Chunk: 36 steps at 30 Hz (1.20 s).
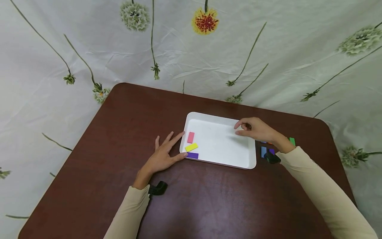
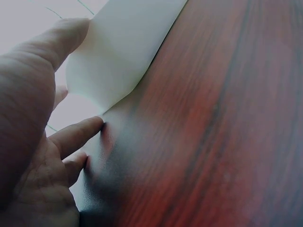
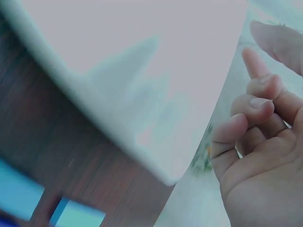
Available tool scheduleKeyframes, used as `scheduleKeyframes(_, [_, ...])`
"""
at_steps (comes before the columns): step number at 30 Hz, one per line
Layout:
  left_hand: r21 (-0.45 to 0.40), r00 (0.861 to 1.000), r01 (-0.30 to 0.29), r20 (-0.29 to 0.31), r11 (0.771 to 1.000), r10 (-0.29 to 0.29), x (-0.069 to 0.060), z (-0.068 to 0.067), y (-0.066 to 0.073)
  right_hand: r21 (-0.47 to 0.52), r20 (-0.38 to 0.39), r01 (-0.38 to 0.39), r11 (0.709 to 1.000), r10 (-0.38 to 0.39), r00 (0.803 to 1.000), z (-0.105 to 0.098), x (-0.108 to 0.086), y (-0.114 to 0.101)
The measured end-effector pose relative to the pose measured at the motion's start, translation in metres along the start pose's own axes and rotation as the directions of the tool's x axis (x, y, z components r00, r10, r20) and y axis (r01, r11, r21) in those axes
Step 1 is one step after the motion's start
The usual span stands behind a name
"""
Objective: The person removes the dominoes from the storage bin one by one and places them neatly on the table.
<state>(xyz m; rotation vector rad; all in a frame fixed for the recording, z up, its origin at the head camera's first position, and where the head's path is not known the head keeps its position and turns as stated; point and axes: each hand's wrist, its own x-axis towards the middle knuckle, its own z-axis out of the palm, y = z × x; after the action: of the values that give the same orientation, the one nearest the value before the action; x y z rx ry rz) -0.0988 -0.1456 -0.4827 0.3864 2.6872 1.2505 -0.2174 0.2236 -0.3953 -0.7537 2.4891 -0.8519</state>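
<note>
As the left hand (image 1: 163, 156) rests spread at the white tray (image 1: 221, 141), the right hand (image 1: 257, 129) hovers above, grip parted and empty — pink block (image 1: 191, 137), yellow block (image 1: 191, 147) and purple block (image 1: 193, 155) look placed inside, while other blocks (image 1: 264, 152) beside it on the counter (image 1: 232, 202) presumably remain

Watching from a distance, I can read no lettering, label, brand, number or sign in any of my three views, whether on the white tray (image 1: 219, 141), the coloured blocks (image 1: 191, 147), the worktop (image 1: 226, 196) or the flower-printed cloth (image 1: 179, 36).
</note>
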Motion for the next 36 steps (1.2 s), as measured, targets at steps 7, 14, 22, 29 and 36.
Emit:
scheduleKeyframes(7, [0.004,1.000,-0.008,-0.005,1.000,0.008,0.000,0.001,-0.002,0.020,0.015,0.046,0.999,-0.047,0.999,0.019,0.030,-0.025])
scheduleKeyframes(14, [0.000,1.000,-0.004,-0.006,1.000,0.004,0.001,0.002,-0.003,0.079,0.000,0.083,0.993,-0.083,0.997,0.039,0.058,-0.041])
scheduleKeyframes(22, [0.007,1.000,-0.021,-0.006,1.000,0.021,0.001,0.002,-0.003,0.278,-0.006,0.036,0.960,-0.036,0.999,0.067,0.086,-0.048])
scheduleKeyframes(29, [0.004,1.000,-0.025,-0.001,1.000,0.025,0.001,0.000,-0.003,0.311,0.069,-0.082,0.947,0.063,0.996,0.081,0.100,-0.062])
scheduleKeyframes(36, [0.003,0.999,-0.033,-0.007,0.999,0.033,0.001,0.001,-0.003,0.270,0.132,-0.136,0.953,0.103,0.986,0.092,0.108,-0.070])
